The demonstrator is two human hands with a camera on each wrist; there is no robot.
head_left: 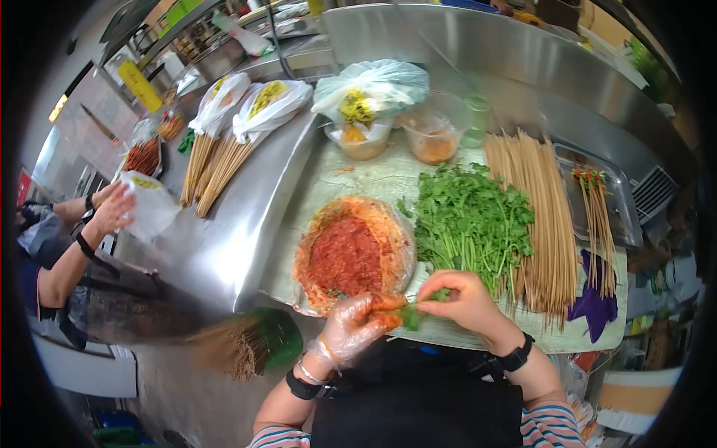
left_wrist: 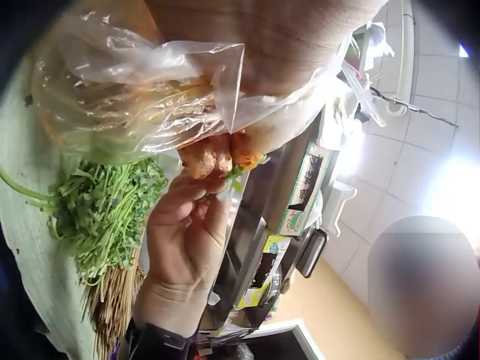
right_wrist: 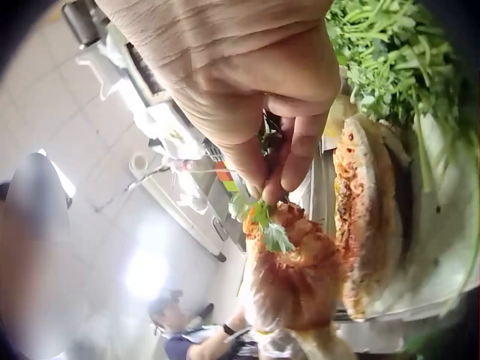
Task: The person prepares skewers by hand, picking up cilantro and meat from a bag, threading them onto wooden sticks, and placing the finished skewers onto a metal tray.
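My left hand (head_left: 373, 313), in a thin plastic glove smeared with red marinade, pinches a small lump of marinated meat (right_wrist: 289, 236) at the table's front edge. My bare right hand (head_left: 437, 297) meets it and pinches a coriander sprig (right_wrist: 264, 217) against the meat. In the left wrist view the gloved fingertips (left_wrist: 217, 154) touch the right hand (left_wrist: 187, 232). Just behind the hands sits a bag-lined bowl of red marinated meat (head_left: 349, 254). To its right lie a pile of coriander (head_left: 470, 216) and a bundle of bamboo skewers (head_left: 541, 224).
A metal tray (head_left: 624, 213) at the right holds loaded skewers. Bagged tubs of sauce (head_left: 370, 112) stand at the back. Bagged skewer bundles (head_left: 224, 142) lie on the steel counter to the left, where another person's hand (head_left: 112, 209) holds a plastic bag. A green skewer holder (head_left: 254, 343) sits front left.
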